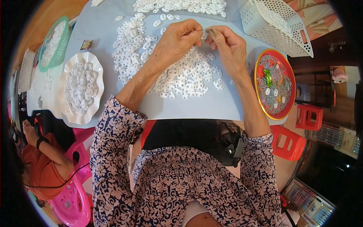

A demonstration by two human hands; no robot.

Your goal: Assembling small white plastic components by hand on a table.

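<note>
Above the grey-blue table (pixel 170 109) my two hands meet, fingertips almost touching. My left hand (pixel 182 37) is closed in a pinch, with a small white plastic piece (pixel 204 35) showing at its fingertips. From the other side my right hand (pixel 228 46) pinches thumb against forefinger; whatever is between them is too small to make out. Below and left of my hands spreads a loose pile of white oval plastic pieces (pixel 185 77) with holes in them. To the right, a round red tray (pixel 259 94) holds many thin grey pins (pixel 278 99) and a few white pieces.
A white scalloped dish (pixel 99 85) of white pieces stands at left, near a green basket (pixel 62 56). A white perforated basket (pixel 272 32) is at far right. More pieces lie in a clear bag (pixel 181 6). Another person (pixel 51 162) sits at left; red stools (pixel 289 143) stand at right.
</note>
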